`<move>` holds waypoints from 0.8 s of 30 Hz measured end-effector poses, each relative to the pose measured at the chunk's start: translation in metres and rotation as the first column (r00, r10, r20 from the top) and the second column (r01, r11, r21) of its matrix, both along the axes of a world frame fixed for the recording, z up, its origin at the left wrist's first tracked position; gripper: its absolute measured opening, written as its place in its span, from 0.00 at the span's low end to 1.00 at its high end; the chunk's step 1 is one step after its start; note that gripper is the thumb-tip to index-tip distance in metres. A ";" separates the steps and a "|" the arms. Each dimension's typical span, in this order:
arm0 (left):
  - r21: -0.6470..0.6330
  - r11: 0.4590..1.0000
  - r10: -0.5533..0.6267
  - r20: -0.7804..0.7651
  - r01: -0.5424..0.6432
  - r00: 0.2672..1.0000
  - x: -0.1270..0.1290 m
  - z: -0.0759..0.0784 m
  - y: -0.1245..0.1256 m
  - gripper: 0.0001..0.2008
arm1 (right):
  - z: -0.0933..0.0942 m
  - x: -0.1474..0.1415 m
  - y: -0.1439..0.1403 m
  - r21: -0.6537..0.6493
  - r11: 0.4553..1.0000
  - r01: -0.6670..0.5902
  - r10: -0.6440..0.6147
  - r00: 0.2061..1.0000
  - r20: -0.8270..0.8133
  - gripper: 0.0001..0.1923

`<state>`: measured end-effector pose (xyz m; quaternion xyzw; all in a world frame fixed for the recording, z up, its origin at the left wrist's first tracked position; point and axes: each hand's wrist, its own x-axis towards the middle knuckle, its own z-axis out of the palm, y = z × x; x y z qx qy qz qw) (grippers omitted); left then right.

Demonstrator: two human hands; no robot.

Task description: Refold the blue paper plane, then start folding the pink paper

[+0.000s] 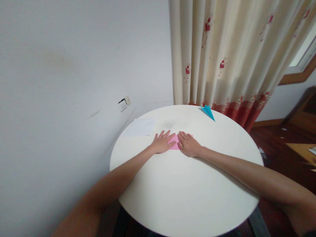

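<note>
I see my left hand (162, 143) and right hand (188, 144) pressed flat on a pink paper (174, 142) on the round white table (182, 191), with a blue paper plane (208, 112) near the far edge and a white sheet (141, 127) at left.

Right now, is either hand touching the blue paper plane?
No: the blue paper plane lies alone at the table's far edge, while the left hand and right hand press flat on the pink paper.
</note>
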<state>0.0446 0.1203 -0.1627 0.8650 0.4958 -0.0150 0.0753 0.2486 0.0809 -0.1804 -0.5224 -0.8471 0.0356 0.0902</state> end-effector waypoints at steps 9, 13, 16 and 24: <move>0.064 0.998 0.013 0.007 -0.013 1.000 -0.001 -0.004 -0.002 0.34 | -0.002 0.000 0.001 0.019 1.000 0.004 -0.003 1.000 -0.002 0.34; 0.144 0.979 -0.150 0.030 0.144 0.988 0.004 -0.007 -0.006 0.30 | 0.000 -0.001 0.000 0.020 1.000 0.001 -0.001 1.000 0.001 0.34; 0.081 0.965 -0.255 0.073 0.249 0.964 0.009 -0.008 -0.008 0.31 | 0.000 -0.001 0.000 0.007 1.000 -0.001 0.001 1.000 0.000 0.35; 0.037 0.985 -0.171 0.054 0.169 0.984 0.011 -0.001 -0.011 0.34 | -0.001 0.000 0.001 0.010 1.000 0.000 0.000 1.000 0.014 0.35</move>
